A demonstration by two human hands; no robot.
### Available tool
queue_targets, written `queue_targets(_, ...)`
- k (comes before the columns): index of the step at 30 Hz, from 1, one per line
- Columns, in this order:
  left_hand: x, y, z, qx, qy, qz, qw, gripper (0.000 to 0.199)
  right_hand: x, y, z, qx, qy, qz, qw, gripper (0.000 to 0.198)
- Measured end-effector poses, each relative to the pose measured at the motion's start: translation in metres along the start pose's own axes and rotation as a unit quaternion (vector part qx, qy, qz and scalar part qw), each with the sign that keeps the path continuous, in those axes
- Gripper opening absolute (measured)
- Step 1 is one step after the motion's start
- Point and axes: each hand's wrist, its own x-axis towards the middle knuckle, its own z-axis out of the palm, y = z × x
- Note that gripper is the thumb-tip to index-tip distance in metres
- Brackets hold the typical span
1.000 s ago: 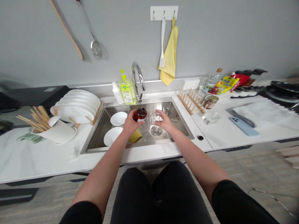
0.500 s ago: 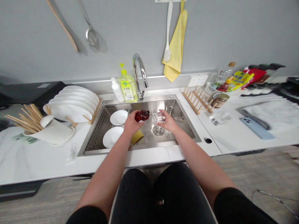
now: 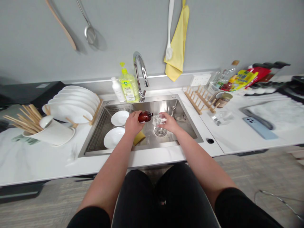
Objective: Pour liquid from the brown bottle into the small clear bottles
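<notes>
Over the steel sink (image 3: pixel 166 145), my left hand (image 3: pixel 134 122) is closed around a reddish-brown bottle (image 3: pixel 144 117). The bottle lies tilted on its side, its dark open neck pointing right. Facing that neck, my right hand (image 3: pixel 168 121) grips a small clear glass (image 3: pixel 157 119) between thumb and fingers. Bottle and glass are close together; whether liquid passes between them I cannot make out. Below and behind the glass shows the drain (image 3: pixel 161 131). A yellow sponge (image 3: pixel 139 138) lies in the sink under my left wrist. Two white bowls (image 3: pixel 113 138) (image 3: pixel 119 118) stand on the sink's left side.
Behind the sink rise the faucet (image 3: pixel 140 72), a yellow-green soap bottle (image 3: pixel 129 87) and a white bottle (image 3: pixel 117 90). White plates (image 3: pixel 68 110) and a chopstick holder (image 3: pixel 51 135) stand left. A wooden rack (image 3: pixel 199 99), a jar (image 3: pixel 224 100) and a phone (image 3: pixel 259 128) are right.
The bottle has tipped further to horizontal, its neck now nearer the glass. My right hand still holds the glass. The whole view has shifted slightly.
</notes>
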Motion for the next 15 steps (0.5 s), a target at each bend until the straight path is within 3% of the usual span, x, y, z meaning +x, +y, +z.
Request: queue_targets(15,-0.0013,0.0093,-0.0024,0.061,-0.006,0.025,0.998,0.071,-0.0027,-0.0035,0.0021,-0.034,-0.022,-0.007,0.999,0.096)
